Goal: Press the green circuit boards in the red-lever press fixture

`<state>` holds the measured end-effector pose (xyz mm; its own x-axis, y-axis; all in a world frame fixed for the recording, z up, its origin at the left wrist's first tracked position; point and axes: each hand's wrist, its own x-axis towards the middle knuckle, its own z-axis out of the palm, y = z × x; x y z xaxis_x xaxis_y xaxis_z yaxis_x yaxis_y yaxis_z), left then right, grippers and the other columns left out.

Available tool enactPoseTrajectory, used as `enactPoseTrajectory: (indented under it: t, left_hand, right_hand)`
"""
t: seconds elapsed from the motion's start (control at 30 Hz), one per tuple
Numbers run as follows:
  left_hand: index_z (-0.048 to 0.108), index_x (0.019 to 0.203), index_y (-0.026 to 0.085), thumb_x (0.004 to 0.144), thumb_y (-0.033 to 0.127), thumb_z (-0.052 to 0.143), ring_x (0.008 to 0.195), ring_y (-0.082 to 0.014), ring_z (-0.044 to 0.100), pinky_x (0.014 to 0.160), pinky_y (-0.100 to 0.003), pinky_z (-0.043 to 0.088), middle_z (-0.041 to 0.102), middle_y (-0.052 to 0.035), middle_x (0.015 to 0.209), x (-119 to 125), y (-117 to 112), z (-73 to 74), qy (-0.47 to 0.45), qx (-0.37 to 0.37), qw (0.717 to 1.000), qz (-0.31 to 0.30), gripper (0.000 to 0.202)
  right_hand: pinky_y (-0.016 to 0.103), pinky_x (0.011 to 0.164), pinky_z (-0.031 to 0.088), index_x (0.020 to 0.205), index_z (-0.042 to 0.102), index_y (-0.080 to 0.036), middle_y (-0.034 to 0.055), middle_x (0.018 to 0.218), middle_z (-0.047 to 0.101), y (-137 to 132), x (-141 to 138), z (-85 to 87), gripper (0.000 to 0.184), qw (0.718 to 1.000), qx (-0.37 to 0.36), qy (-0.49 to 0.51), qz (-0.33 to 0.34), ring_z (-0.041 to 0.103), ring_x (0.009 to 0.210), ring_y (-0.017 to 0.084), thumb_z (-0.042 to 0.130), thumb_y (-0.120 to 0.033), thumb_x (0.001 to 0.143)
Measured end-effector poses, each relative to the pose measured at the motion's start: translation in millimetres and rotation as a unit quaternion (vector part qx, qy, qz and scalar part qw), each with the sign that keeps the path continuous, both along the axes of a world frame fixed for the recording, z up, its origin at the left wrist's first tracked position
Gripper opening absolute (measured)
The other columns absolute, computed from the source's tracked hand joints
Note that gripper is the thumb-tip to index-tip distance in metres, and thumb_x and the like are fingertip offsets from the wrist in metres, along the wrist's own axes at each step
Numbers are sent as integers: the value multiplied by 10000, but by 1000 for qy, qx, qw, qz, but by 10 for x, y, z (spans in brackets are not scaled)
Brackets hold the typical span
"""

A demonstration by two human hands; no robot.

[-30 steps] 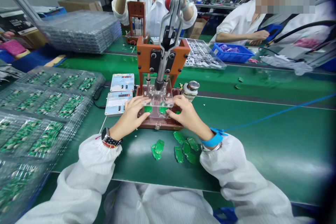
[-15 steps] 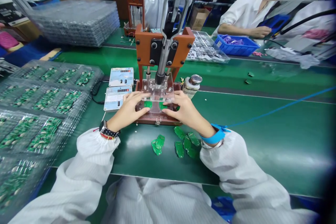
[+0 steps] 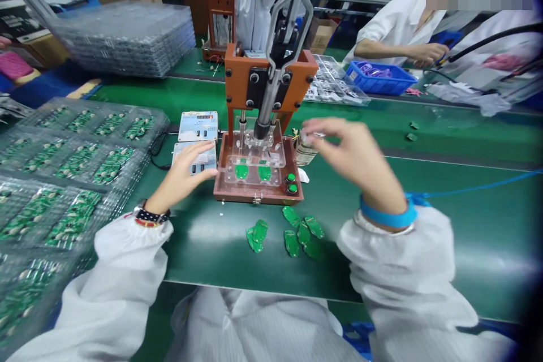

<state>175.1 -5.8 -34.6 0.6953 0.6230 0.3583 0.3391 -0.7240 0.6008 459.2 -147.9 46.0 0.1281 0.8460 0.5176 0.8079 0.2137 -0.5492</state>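
In the middle of the bench stands an orange toggle press [image 3: 271, 82] with a raised lever. Two green circuit boards, a left one [image 3: 241, 171] and a right one [image 3: 264, 172], lie in the clear fixture on its brown base [image 3: 229, 195]. My left hand [image 3: 190, 165] is at the base's left edge, fingers apart and holding nothing, partly over a light-blue counter box [image 3: 198, 125]. My right hand [image 3: 350, 150] is raised right of the press, blurred, its fingers apart and empty, partly hiding a metal-capped bottle [image 3: 306, 154]. Several loose green boards [image 3: 303, 233] lie in front.
Stacked clear trays of circuit boards [image 3: 89, 161] fill the left side. Behind them rises a tall stack of clear trays [image 3: 131, 37]. A blue bin [image 3: 382, 77] with purple parts stands at the back right, near a co-worker's hand [image 3: 428, 55]. A blue cord [image 3: 479, 184] trails from my right wrist.
Both hands have left the fixture. My left hand has moved left, and my right hand has moved right and up. Both boards and the two green buttons on the base now show.
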Motion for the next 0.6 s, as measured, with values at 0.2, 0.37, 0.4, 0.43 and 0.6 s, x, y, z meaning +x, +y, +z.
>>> enactPoseTrajectory:
  t: [0.2, 0.37, 0.4, 0.43, 0.6]
  left_hand:
    - [569, 1232, 148, 885, 513, 440, 1258, -297, 459, 1069, -477, 298, 565, -135, 1318, -162, 698, -61, 148, 49, 987, 43, 520]
    - [367, 1430, 181, 770, 549, 593, 1399, -343, 253, 1095, -510, 220, 397, -140, 1475, 49, 998, -32, 288, 19, 957, -1, 789]
    - [315, 1458, 181, 722, 563, 643, 1419, -360, 193, 1102, -533, 182, 362, -147, 1496, 80, 1006, -21, 318, 14, 948, -11, 891]
    - [280, 1473, 178, 684, 574, 677, 1429, -372, 148, 1107, -553, 142, 339, -154, 1508, 101, 1004, -14, 342, 14, 939, -21, 969]
    - [214, 1500, 204, 696, 650, 636, 1438, -387, 81, 1108, -575, 65, 243, -153, 1550, 87, 957, -57, 361, 42, 929, -65, 1012]
  right_hand:
    - [347, 887, 546, 1014, 603, -161, -6, 888, 672, 766, -83, 1006, 345, 958, 27, 286, 19, 670, 985, 176, 299, -324, 1026]
    - [241, 842, 515, 947, 602, -174, -73, 809, 659, 945, -393, 1450, 334, 962, -29, 246, 115, 655, 1012, 135, 281, -215, 1028]
    - [224, 858, 506, 996, 600, -200, -83, 887, 665, 843, -440, 1452, 241, 971, 33, 199, 126, 639, 1046, 130, 363, -160, 1000]
    - [219, 886, 503, 1070, 583, -224, -81, 1013, 655, 711, -488, 1413, 206, 974, 95, 153, 141, 621, 1082, 132, 443, -116, 964]
    - [372, 997, 512, 1100, 549, -217, 34, 1174, 602, 117, -735, 718, 334, 944, 256, -5, 210, 571, 1150, 203, 481, 21, 875]
